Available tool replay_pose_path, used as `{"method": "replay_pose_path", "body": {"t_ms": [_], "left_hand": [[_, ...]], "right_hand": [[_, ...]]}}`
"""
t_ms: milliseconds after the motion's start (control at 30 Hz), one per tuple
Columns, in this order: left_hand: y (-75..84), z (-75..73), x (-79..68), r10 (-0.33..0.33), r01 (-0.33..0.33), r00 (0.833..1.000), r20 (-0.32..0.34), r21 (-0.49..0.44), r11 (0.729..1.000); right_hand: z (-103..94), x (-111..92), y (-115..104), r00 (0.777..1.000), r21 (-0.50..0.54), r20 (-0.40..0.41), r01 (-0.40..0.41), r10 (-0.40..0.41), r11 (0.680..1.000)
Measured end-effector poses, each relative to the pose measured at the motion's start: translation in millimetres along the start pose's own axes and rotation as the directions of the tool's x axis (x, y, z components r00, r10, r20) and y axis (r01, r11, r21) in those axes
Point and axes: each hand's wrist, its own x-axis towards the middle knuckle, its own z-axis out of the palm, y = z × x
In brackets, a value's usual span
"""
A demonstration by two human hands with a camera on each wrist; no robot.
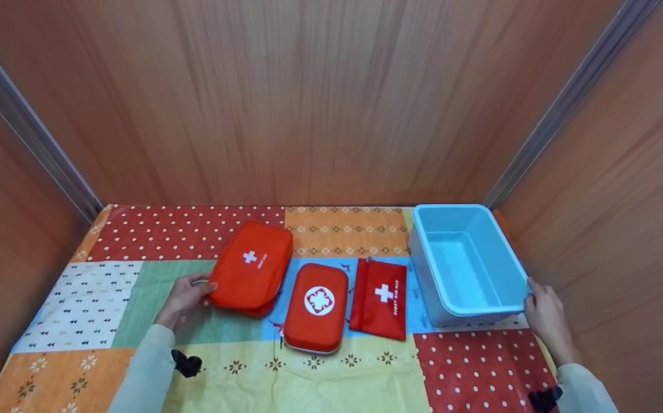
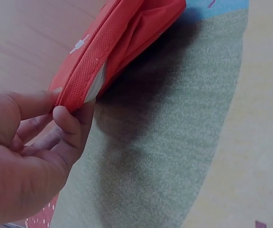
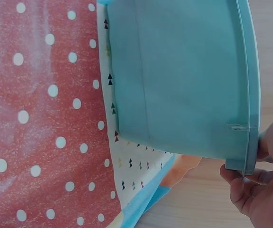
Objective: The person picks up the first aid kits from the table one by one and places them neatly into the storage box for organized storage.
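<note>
My left hand [image 1: 187, 297] pinches the near left corner of a red first aid pouch [image 1: 254, 264] with a white cross, its thumb on top. In the left wrist view, that pouch [image 2: 93, 59] is tilted up with a shadow under it, and a pale lining shows at its edge. My right hand [image 1: 545, 312] grips the rim of a light blue plastic bin [image 1: 463, 269] at its near right corner. The right wrist view shows the fingers curled round the rim of the bin [image 3: 184, 80]. Nothing lies inside the bin.
Between pouch and bin lie a red hard-shell case [image 1: 315, 321] with a round white emblem and a flat red first aid kit bag [image 1: 380, 318]. A patchwork cloth [image 1: 308, 384] covers the table. Wood-grain panels [image 1: 331, 103] stand behind and at both sides.
</note>
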Motion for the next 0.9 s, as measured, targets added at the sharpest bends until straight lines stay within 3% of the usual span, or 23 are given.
{"method": "replay_pose_path", "body": {"t_ms": [267, 500, 900], "left_hand": [[12.8, -2.7, -9.1, 0.032, -0.032, 0.999, -0.033, -0.018, 0.999], [34.1, -5.1, -19.3, 0.018, -0.022, 0.998, -0.052, -0.085, 0.996], [66.5, -12.2, -36.6, 0.060, -0.071, 0.996, -0.067, -0.188, 0.980]], "right_hand": [[-0.6, 3, -1, 1.000, -0.010, -0.012, 0.001, -0.001, 1.000], [-1.1, 1, -1, 1.000, -0.010, -0.011, 0.005, -0.005, 1.000], [-0.7, -1, -1, 1.000, -0.002, -0.013, 0.005, -0.005, 1.000]]}}
